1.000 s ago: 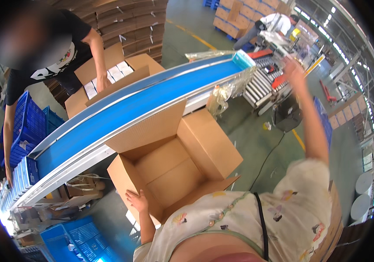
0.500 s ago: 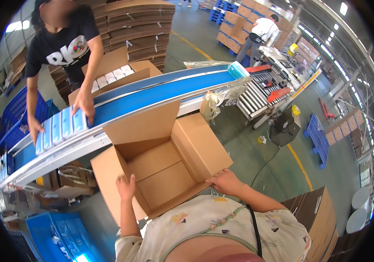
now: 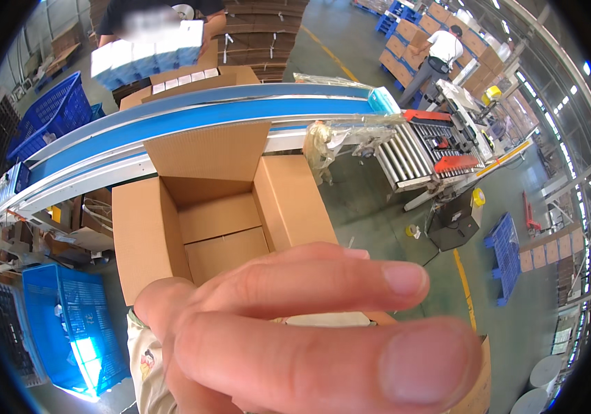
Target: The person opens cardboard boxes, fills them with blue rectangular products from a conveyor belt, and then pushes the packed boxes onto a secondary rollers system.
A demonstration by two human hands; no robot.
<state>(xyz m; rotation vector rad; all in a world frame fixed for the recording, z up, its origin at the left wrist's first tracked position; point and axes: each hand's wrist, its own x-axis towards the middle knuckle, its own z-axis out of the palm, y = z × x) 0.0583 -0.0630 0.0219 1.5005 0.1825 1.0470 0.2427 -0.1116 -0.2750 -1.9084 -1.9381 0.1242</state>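
A hand that looks like my left hand (image 3: 309, 338) is raised very close to the camera. Its fingers are stretched out toward the right, hold nothing and fill the lower middle of the view. Behind it stands an open, empty cardboard box (image 3: 219, 228) with its flaps spread, next to a blue conveyor belt (image 3: 206, 114). The hand hides the box's near edge. My right hand is not in view. Across the belt a person holds a row of white and light-blue packs (image 3: 147, 52) over a carton of more packs (image 3: 185, 79).
A roller conveyor (image 3: 406, 155) with a red-topped machine (image 3: 447, 145) continues the belt to the right. Blue crates stand at lower left (image 3: 68, 324) and at far left (image 3: 47, 117). Flat cardboard is stacked behind (image 3: 261, 27). Another person (image 3: 440, 52) works at the back right.
Both hands have left the box's edges, and one has come up right before the camera. The person across the belt has lifted the row of packs off it.
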